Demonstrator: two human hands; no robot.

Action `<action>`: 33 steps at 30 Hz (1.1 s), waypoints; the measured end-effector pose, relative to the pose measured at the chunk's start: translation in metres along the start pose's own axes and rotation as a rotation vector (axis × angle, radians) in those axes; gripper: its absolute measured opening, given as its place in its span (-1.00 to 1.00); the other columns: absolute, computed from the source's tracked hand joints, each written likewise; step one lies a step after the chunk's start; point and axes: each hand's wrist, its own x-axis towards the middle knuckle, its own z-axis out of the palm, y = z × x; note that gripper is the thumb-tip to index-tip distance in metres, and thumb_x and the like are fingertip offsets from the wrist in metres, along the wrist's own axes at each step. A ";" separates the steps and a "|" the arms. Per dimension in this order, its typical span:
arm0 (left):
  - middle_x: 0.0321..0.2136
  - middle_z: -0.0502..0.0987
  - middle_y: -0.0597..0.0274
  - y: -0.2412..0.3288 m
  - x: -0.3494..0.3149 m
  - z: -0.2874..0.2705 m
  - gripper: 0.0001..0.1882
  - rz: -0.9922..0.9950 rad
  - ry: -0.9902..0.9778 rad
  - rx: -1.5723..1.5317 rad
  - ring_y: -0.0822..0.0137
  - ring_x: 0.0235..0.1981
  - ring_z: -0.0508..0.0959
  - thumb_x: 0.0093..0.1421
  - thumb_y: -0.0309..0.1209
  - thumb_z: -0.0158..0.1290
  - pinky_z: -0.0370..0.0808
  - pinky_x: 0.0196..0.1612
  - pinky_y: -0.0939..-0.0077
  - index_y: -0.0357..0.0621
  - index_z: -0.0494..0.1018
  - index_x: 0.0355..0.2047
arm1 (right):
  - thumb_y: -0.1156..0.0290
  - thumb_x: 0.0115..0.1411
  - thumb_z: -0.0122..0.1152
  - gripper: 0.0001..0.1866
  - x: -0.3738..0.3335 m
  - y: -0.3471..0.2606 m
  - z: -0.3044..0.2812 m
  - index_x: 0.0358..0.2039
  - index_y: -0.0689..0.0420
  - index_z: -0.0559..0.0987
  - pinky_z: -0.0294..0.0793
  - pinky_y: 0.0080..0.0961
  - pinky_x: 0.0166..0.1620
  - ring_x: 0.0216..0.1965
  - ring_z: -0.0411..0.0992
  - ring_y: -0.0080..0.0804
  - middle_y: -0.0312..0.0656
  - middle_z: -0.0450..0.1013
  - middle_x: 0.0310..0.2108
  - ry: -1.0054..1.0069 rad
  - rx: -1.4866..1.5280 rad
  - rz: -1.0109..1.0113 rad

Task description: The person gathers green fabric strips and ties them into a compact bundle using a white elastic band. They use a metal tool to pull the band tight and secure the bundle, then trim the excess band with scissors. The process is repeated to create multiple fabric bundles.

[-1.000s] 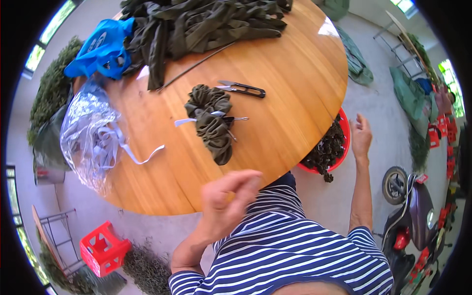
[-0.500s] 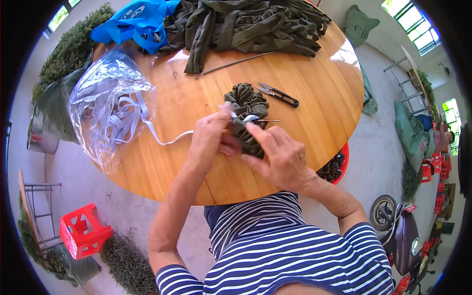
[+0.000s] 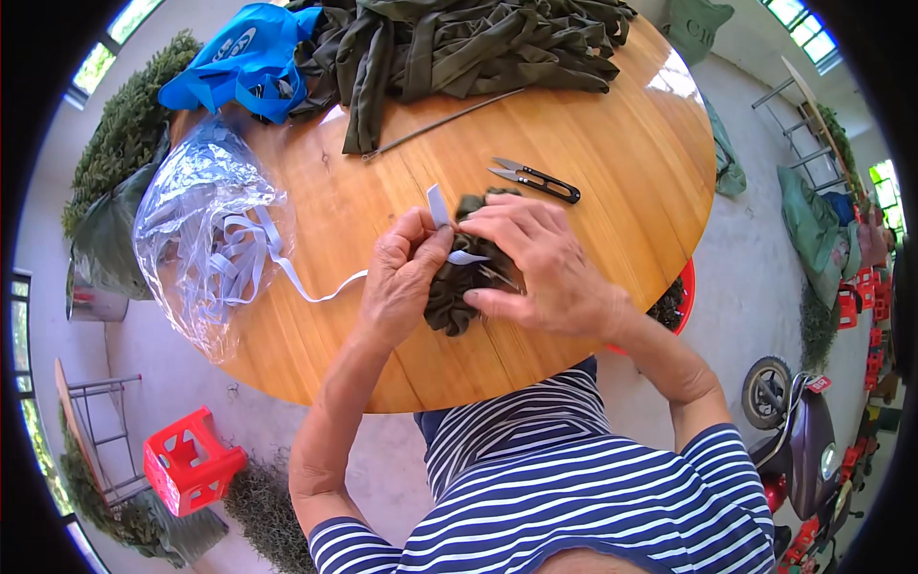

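Note:
On the wooden table (image 3: 612,225) lies a bunched ring of dark green fabric (image 3: 454,304), partly hidden under my hands. My left hand (image 3: 400,273) pinches a white elastic band (image 3: 437,205) between thumb and fingertips, its cut end sticking up. Another white piece of band pokes out of the gathered fabric between my hands, beside a thin metal rod (image 3: 501,277). Over the fabric's right side, my right hand (image 3: 555,263) has its fingers stretched toward the left fingertips, the thumb spread apart below; its contact with the band is unclear. Thread snips (image 3: 537,180) lie just beyond.
A clear plastic bag (image 3: 206,239) of white elastic sits left, its strand running to my left hand. Dark green fabric strips (image 3: 459,53), a blue bag (image 3: 244,57) and a long metal rod (image 3: 445,124) lie farther back. A red stool (image 3: 191,462) stands on the floor.
My left hand has pulled the band end up into view above the fabric. My right hand has lifted and opened over the fabric, its fingers now stretched toward the left. The view has shifted slightly.

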 end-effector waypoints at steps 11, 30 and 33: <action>-0.51 0.42 0.35 0.039 -0.015 0.001 -0.86 0.322 0.024 -0.050 0.62 -0.47 0.36 0.23 -0.40 -0.14 0.32 -0.40 0.77 -0.22 0.33 -0.35 | 0.20 -0.09 0.09 -0.66 0.034 0.002 -0.021 -0.33 0.15 0.46 0.17 -0.30 -0.12 -0.22 0.26 -0.24 -0.12 0.36 -0.42 -0.527 0.316 0.045; -0.53 0.39 0.47 0.024 -0.017 -0.046 -0.90 -0.258 -0.624 -0.055 0.66 -0.47 0.32 0.04 -0.45 0.09 0.27 -0.40 0.75 -0.21 0.46 -0.43 | 0.29 -0.08 0.01 -0.77 0.043 0.004 -0.029 -0.44 0.12 0.51 0.22 -0.35 -0.16 -0.25 0.32 -0.28 -0.19 0.41 -0.52 -0.723 0.144 -0.035; -0.53 0.41 0.33 0.019 -0.019 -0.037 -0.81 -0.062 -0.616 -0.007 0.53 -0.49 0.37 -0.02 -0.36 0.11 0.29 -0.40 0.69 -0.25 0.45 -0.48 | 0.34 -0.08 0.06 -0.83 0.051 -0.002 -0.034 -0.50 0.16 0.48 0.15 -0.39 -0.04 -0.20 0.27 -0.32 -0.20 0.37 -0.41 -0.876 0.204 0.160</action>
